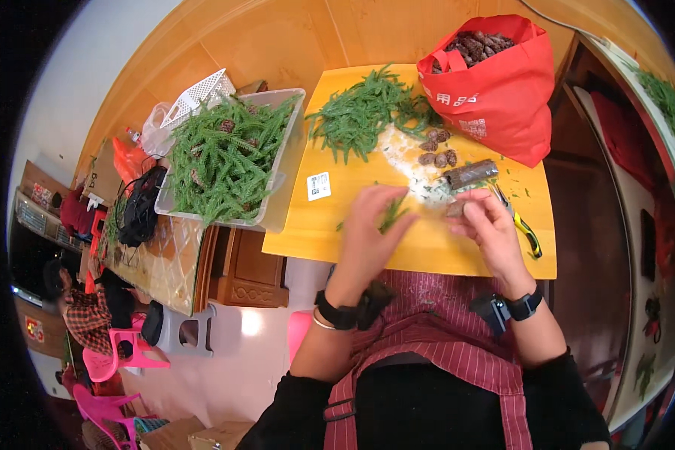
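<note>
My left hand [373,231] is blurred over the yellow table, thumb and fingers apart. A green artificial pine sprig [391,215] shows in the gap between them; I cannot tell whether the hand touches it. My right hand [491,229] is closed, its fingertips pinching a small brownish pine cone [455,208], partly hidden and smeared. Just beyond that hand lies a dark brown cylinder [472,174], apparently wrapped in plastic. Several loose pine cones [437,157] rest farther back, beside a patch of white powder or flakes [407,156].
A red bag [495,82] full of pine cones stands at the back right, next to a green sprig pile [367,112]. At left is a clear bin [289,142] of sprigs and cones. A yellow-and-black-handled tool [529,236] lies right. A person [90,307] sits far left.
</note>
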Motion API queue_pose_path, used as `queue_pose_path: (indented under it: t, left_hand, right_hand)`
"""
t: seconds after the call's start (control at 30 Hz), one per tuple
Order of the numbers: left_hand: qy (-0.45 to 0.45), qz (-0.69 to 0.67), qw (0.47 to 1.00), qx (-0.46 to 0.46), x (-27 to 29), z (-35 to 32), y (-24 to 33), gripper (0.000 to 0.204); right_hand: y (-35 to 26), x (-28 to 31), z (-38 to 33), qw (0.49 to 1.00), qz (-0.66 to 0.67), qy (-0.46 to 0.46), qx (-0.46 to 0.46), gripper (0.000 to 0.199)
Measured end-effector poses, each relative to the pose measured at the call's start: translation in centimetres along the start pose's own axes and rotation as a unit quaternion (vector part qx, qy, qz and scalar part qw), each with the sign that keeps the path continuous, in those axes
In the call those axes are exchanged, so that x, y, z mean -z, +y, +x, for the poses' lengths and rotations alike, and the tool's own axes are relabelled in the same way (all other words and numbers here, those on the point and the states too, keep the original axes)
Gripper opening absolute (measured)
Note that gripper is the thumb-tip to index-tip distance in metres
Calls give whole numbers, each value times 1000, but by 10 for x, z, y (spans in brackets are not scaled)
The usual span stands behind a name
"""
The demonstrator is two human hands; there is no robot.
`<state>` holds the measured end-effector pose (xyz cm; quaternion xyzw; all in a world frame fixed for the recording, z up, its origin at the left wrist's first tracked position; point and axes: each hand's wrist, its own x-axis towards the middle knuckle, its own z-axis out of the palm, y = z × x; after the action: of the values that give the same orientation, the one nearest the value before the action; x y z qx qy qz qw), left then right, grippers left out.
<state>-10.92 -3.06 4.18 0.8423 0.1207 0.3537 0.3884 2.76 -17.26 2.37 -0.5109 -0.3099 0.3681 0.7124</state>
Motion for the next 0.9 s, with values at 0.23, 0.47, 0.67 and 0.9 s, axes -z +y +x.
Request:
queue_pose_path:
  t: [0.23,0.47,0.67,0.9]
  left_hand:
    - [-36,223,966,129,-1,-8,-36,32]
    - [-70,219,963,141,-8,-12,-59,34]
    - [-8,-397,876,276,-7,7,-4,31]
    - [-35,-608,753,249,-22,-2,-8,36]
  right_hand:
    - [28,27,8,989,131,66,-1,15]
    - [28,27,9,989,132,58,-11,14]
    - [19,38,6,984,177,-12,-26,15]
    - [16,38,1,946,285,-146,-43,17]
